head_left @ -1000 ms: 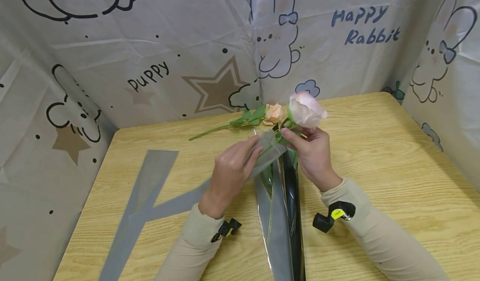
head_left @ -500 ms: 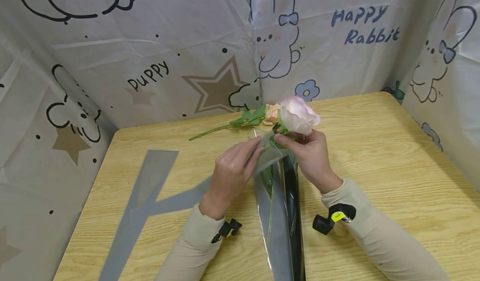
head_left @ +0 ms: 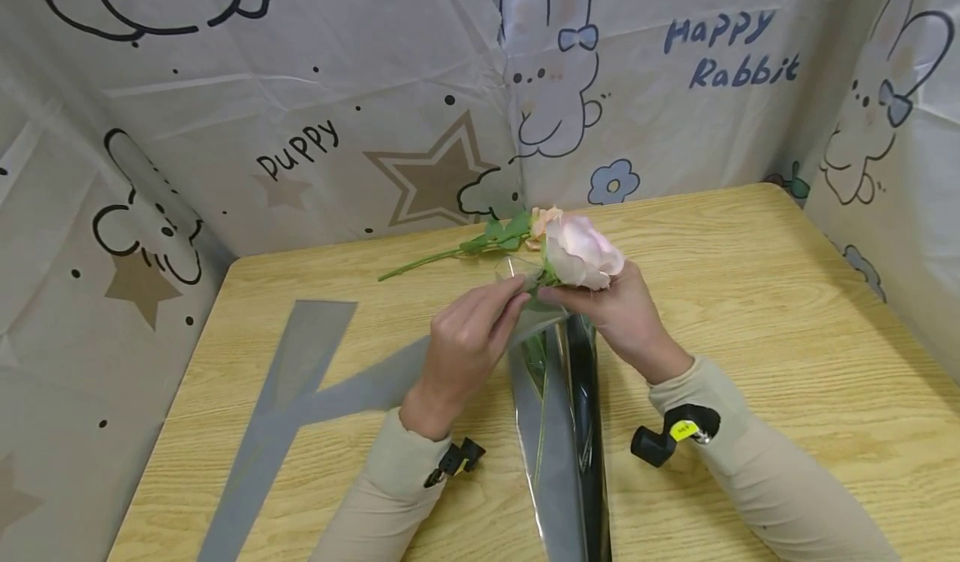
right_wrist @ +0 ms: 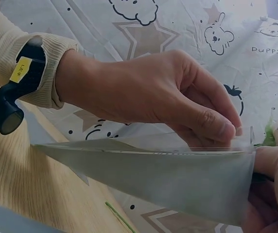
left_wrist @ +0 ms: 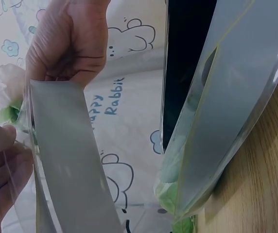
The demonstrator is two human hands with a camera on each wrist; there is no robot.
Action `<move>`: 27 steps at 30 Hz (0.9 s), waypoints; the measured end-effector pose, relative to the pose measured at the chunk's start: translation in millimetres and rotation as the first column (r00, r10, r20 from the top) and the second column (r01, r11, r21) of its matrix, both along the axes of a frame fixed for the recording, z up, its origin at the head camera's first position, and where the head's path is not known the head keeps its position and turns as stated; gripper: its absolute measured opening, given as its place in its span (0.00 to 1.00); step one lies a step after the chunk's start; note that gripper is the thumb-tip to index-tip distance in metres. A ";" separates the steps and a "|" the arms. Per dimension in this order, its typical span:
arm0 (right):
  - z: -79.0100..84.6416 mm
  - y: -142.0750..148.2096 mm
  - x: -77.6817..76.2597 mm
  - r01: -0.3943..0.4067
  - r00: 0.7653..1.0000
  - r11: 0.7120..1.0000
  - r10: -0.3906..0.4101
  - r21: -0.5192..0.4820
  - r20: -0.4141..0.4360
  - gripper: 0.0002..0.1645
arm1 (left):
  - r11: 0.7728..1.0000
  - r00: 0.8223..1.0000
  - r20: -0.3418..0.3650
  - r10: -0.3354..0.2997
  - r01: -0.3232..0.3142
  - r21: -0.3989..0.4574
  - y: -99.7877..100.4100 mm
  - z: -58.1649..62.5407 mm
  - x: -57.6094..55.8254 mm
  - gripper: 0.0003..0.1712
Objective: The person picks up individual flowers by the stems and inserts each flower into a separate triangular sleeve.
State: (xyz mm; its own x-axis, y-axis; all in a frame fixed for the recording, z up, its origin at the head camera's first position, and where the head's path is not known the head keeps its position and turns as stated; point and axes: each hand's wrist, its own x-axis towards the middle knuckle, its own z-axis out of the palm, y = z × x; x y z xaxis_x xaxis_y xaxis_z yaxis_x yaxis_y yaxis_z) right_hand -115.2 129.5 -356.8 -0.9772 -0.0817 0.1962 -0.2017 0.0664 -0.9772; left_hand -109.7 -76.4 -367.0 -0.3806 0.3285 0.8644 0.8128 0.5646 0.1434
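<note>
My left hand (head_left: 465,345) pinches the rim of a tapered, translucent grey flower sleeve (right_wrist: 178,177) at its wide end; in the left wrist view its fingertips lie against the clear front film. My right hand (head_left: 630,320) grips a pale pink artificial flower (head_left: 583,252) just under its bloom, close to the left fingertips. The bloom sits outside the sleeve's mouth. The stem is mostly hidden by hands and film, so how deep it runs inside cannot be told. In the right wrist view the right hand's fingers (right_wrist: 275,189) touch the sleeve's open end.
A grey-and-black film sleeve (head_left: 551,462) with green leaves inside lies below the hands. Behind them lies a peach rose (head_left: 542,224) with a green stem. Another flat grey sleeve (head_left: 255,429) lies on the wooden table (head_left: 780,312) at left. Printed cloth (head_left: 420,70) walls the table.
The pink flower and my right hand have moved left and down toward the sleeve's mouth, bringing the bloom close to the left fingertips. My left hand has stayed nearly still.
</note>
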 end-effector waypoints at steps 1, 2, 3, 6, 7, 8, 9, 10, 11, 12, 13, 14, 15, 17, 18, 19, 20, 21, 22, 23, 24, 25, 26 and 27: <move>0.3 0.7 -0.5 -0.007 1.000 1.000 0.007 0.021 0.015 0.36 | 1.000 1.000 0.000 0.000 0.000 -0.001 0.1 0.1 0.0 0.11; 0.7 1.5 -0.8 -0.014 1.000 0.999 0.013 0.047 0.024 0.36 | 1.000 1.000 0.001 -0.001 0.001 -0.002 0.1 0.3 0.0 0.11; 1.0 2.1 -1.2 -0.019 0.999 0.998 0.017 0.066 0.034 0.37 | 1.000 1.000 0.000 -0.001 0.001 -0.004 0.2 0.8 0.4 0.11; 2.6 4.4 -2.1 -0.050 0.998 0.993 0.045 0.105 0.051 0.37 | 1.000 1.000 0.001 0.004 -0.004 -0.005 -0.3 1.3 0.4 0.11; 3.6 5.2 -2.3 -0.061 0.997 0.992 0.055 0.113 0.056 0.37 | 1.000 1.000 0.002 0.005 -0.005 -0.004 -0.6 1.5 0.0 0.11; 4.6 6.2 -2.6 -0.072 0.996 0.989 0.065 0.127 0.059 0.36 | 1.000 1.000 0.001 0.008 -0.008 -0.002 -0.9 1.8 -0.3 0.11; 5.9 7.3 -2.5 -0.082 0.995 0.988 0.073 0.134 0.067 0.35 | 1.000 1.000 -0.001 0.009 -0.009 0.001 -1.3 2.3 -0.4 0.11; 7.1 8.5 -2.4 -0.094 0.994 0.986 0.084 0.139 0.074 0.34 | 1.000 1.000 -0.002 0.010 -0.010 0.005 -1.7 2.8 -0.9 0.11; 8.4 10.0 -2.4 -0.099 0.993 0.983 0.088 0.152 0.078 0.31 | 1.000 1.000 -0.004 0.010 -0.010 0.010 -2.2 3.5 -1.1 0.11; 9.9 11.5 -2.2 -0.099 0.993 0.981 0.087 0.169 0.077 0.28 | 1.000 1.000 -0.009 0.011 -0.011 0.016 -2.6 4.2 -1.4 0.11; 11.3 13.1 -2.1 -0.097 0.994 0.977 0.084 0.190 0.075 0.25 | 1.000 1.000 -0.013 0.011 -0.011 0.021 -3.1 4.9 -1.7 0.11; 12.6 14.9 -2.2 -0.092 0.994 0.972 0.078 0.214 0.071 0.22 | 1.000 1.000 -0.019 0.012 -0.012 0.027 -3.5 5.6 -1.9 0.11; 14.3 16.6 -2.1 -0.083 0.995 0.969 0.070 0.232 0.067 0.20 | 0.999 1.000 -0.024 0.012 -0.012 0.034 -3.9 6.4 -2.2 0.11; 17.2 20.5 -2.3 -0.066 0.997 0.962 0.053 0.263 0.056 0.18 | 0.999 0.999 -0.031 0.015 -0.014 0.048 -4.8 7.7 -2.7 0.11; 18.7 22.3 -2.4 -0.057 0.998 0.961 0.044 0.271 0.055 0.18 | 0.998 0.999 -0.034 0.018 -0.016 0.054 -5.1 8.3 -2.9 0.11; 20.0 24.0 -2.6 -0.052 0.997 0.961 0.037 0.271 0.061 0.18 | 0.998 0.999 -0.036 0.021 -0.019 0.059 -5.6 8.8 -3.0 0.11; 21.2 25.5 -2.9 -0.049 0.997 0.963 0.032 0.267 0.067 0.17 | 0.998 0.999 -0.038 0.025 -0.023 0.062 -6.0 9.3 -3.2 0.11; 22.2 26.8 -3.1 -0.044 0.997 0.963 0.025 0.267 0.073 0.17 | 0.997 0.999 -0.039 0.029 -0.027 0.065 -6.6 9.6 -3.3 0.11; 22.9 27.8 -3.5 -0.043 0.997 0.964 0.023 0.264 0.080 0.17 | 0.997 0.999 -0.039 0.034 -0.032 0.068 -7.1 9.6 -3.5 0.11; 23.6 28.5 -3.8 -0.040 0.996 0.963 0.018 0.265 0.086 0.17 | 0.997 0.998 -0.039 0.039 -0.036 0.069 -7.7 9.7 -3.6 0.11; 24.3 28.9 -3.8 -0.039 0.996 0.962 0.014 0.271 0.092 0.17 | 0.997 0.998 -0.039 0.044 -0.042 0.070 -8.3 9.9 -3.5 0.11; 24.5 29.0 -4.2 -0.041 0.995 0.961 0.016 0.273 0.095 0.16 | 0.996 0.998 -0.038 0.050 -0.047 0.070 -8.9 10.0 -3.5 0.10; 24.7 29.0 -4.4 -0.045 0.995 0.960 0.019 0.275 0.098 0.16 | 0.996 0.998 -0.037 0.057 -0.054 0.072 -9.6 10.1 -3.5 0.10; 24.9 29.0 -4.5 -0.049 0.995 0.959 0.022 0.278 0.100 0.16 | 0.996 0.997 -0.036 0.062 -0.059 0.074 -10.1 10.0 -3.7 0.10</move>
